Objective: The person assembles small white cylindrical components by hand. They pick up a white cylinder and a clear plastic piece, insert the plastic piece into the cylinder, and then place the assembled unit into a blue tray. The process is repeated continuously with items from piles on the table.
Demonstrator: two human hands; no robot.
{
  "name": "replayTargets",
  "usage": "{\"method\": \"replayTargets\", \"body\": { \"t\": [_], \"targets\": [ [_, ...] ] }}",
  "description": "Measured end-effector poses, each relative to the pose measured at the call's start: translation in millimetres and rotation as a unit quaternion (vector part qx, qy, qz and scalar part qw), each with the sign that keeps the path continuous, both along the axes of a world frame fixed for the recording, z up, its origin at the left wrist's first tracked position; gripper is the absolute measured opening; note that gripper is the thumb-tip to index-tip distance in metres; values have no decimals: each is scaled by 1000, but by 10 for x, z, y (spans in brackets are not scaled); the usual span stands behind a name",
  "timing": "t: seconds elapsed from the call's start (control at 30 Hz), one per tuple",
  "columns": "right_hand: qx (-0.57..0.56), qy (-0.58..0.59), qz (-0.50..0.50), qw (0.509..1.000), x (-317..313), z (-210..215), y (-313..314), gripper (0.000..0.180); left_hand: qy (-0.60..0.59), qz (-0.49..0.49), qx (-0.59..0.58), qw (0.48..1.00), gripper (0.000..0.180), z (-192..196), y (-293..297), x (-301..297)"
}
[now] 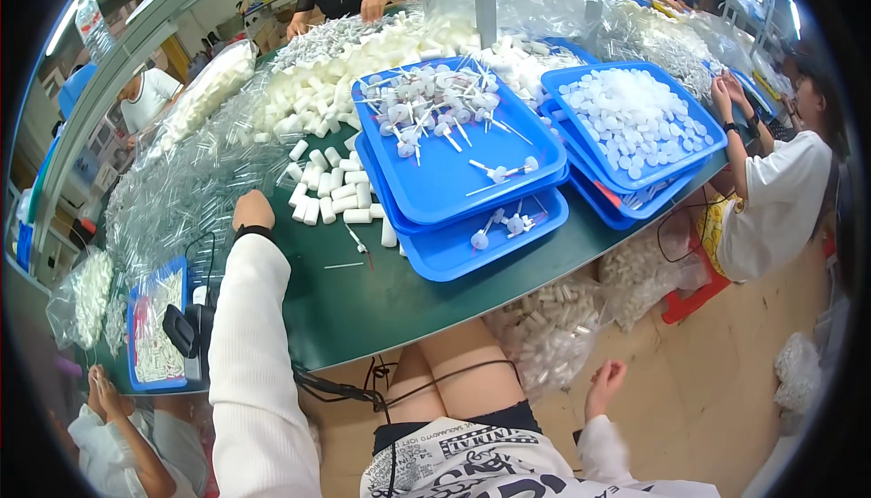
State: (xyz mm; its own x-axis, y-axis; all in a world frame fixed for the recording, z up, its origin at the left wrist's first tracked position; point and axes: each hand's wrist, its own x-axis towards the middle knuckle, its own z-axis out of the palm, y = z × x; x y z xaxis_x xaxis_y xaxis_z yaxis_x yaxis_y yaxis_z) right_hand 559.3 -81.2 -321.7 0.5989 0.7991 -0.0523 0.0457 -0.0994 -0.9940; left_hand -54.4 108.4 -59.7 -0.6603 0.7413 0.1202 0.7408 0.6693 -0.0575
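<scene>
My left hand (252, 210) rests on the green table, closed like a fist with its back toward me. Its fingertips are hidden, so what it holds, if anything, cannot be seen. To its left spreads a heap of clear plastic tubes (195, 194); to its right lie loose white cylinders (334, 191). A small white stick part with a round head (357, 240) and a thin white rod (344, 267) lie nearby. Off the table, my right hand (603, 389) hangs beside my lap above the floor, fingers curled in, nothing visible in them.
Stacked blue trays (435, 194) hold white stick parts; another blue stack (699, 149) holds translucent discs. A small blue tray (186, 271) and a black device (186, 333) stand at left. Bags of white cylinders (553, 317) sit under the table. Cables cross my lap. Co-workers sit around.
</scene>
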Motion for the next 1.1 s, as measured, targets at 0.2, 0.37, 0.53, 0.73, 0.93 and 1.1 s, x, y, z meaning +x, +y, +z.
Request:
{"method": "replayTargets", "body": {
  "t": [0.2,0.37,0.53,0.73,0.93,1.1],
  "targets": [
    [144,-58,16,988,-292,1026,430,8,122,-132,263,948,24,288,401,605],
    [345,-28,147,926,-887,2430,1147,7,11,-283,141,948,22,254,839,739],
    [368,-166,214,890,-1082,3334,1878,9,9,-288,197,937,10,180,887,583],
    [150,-509,396,749,-1588,3651,3003,22,-22,-287,415,863,12,1212,184,1228],
    [17,-579,434,689,-1980,3638,2911,34,-172,-309,542,763,18,1689,-1302,2250],
    [85,-554,451,695,-2114,3585,2684,32,-483,-289,525,639,25,1267,-2043,2685]
  ]
}}
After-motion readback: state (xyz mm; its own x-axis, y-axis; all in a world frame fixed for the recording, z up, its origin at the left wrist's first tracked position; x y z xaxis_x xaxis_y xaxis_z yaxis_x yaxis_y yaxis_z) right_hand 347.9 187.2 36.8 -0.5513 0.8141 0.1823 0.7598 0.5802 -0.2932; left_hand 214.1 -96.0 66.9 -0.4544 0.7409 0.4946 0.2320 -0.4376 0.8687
